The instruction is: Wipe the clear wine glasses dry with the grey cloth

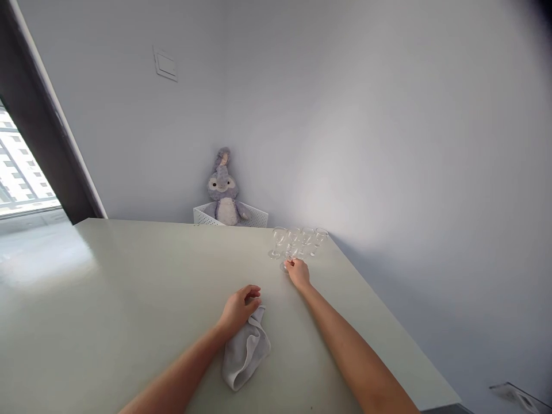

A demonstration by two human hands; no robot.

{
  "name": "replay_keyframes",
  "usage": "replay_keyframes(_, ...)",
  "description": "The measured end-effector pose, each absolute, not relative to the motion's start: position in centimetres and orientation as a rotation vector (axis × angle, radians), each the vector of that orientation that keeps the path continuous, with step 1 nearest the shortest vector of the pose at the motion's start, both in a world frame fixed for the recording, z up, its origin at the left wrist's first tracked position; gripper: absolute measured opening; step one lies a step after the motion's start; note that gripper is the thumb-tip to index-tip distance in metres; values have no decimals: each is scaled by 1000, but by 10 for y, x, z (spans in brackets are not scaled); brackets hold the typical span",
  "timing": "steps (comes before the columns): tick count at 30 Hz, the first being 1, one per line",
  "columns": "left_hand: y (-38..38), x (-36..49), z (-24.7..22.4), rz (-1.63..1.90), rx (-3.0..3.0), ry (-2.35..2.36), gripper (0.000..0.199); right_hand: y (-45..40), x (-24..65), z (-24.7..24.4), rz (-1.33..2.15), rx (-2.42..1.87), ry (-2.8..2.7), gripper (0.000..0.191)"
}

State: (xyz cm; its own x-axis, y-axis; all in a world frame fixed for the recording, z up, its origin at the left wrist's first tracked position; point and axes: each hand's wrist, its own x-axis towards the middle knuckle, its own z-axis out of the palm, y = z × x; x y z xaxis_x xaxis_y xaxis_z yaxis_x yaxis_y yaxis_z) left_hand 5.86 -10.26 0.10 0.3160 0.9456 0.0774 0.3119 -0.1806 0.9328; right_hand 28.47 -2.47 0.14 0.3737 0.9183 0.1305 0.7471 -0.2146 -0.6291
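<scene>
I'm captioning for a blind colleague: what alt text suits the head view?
The right hand grips a stemmed glass beside similar glasses on a table; the left hand is at a grey cloth. Behind, a plush toy sits in a basket.

Left hand (238, 308) loosely curled, right hand (299, 272) farther forward, fingers pinched

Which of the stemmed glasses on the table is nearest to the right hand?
The frontmost glass: the right hand is at its stem, while the other four glasses stand farther back, apart from the hand.
</scene>
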Motion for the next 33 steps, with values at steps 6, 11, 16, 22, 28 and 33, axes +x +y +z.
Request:
replay_keyframes(6,-105,59,6,900,1664,1140,26,-19,283,1,350,-2013,-1411,21)
replay_keyframes(11,-106,59,8,909,1652,1144,25,-22,282,4,348,-1977,-1391,16)
replay_keyframes(16,-103,56,8,976,1569,1152,27,-39,275,15,338,-1914,-1342,24)
replay_keyframes(22,-93,48,10,1325,1481,1339,28,-106,229,33,348,-1550,-1725,18)
replay_keyframes(28,-83,37,8,1429,1366,1428,25,-174,175,35,87,-1027,-2459,37)
replay_keyframes(33,-85,29,17,1592,1386,1514,24,-157,174,4,103,-1130,-2655,60)
